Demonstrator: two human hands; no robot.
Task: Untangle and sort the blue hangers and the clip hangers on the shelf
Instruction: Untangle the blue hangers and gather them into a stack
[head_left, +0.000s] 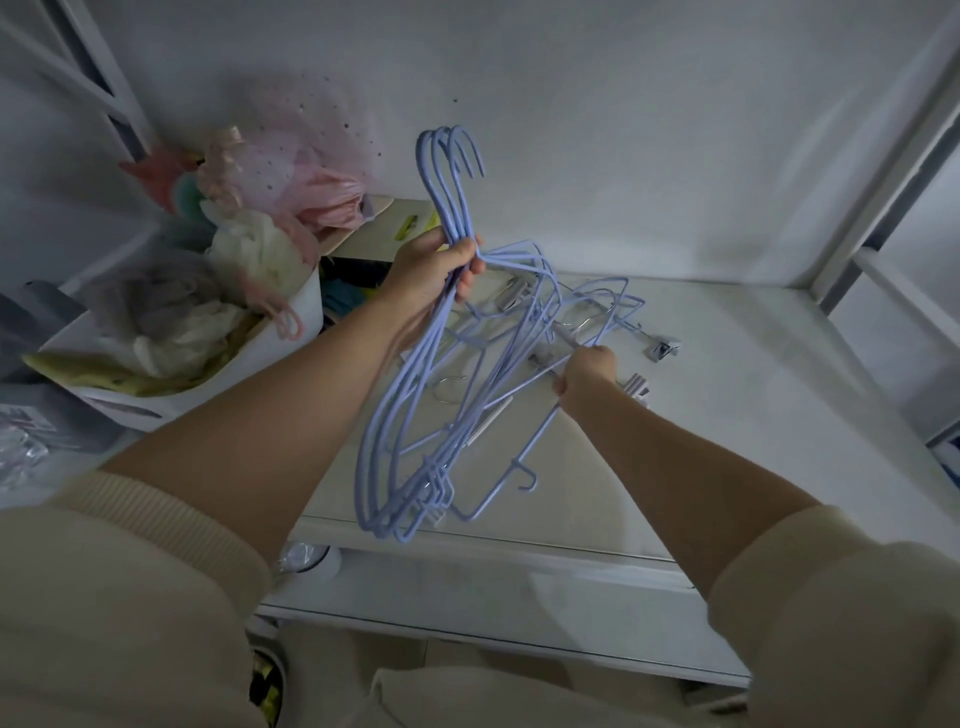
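My left hand grips the necks of a bunch of blue hangers, held up above the white shelf with their hooks pointing upward. The bunch hangs down toward the shelf's front edge. My right hand is closed on the bar of another blue hanger that lies low over the shelf. Behind both hands more blue hangers lie tangled with metal clip hangers. A chrome hook shows through the held bunch.
A white bin stuffed with pale and pink fabric stands at the shelf's left end. The shelf's back wall and right frame post enclose the space. A lower shelf lies below the front edge.
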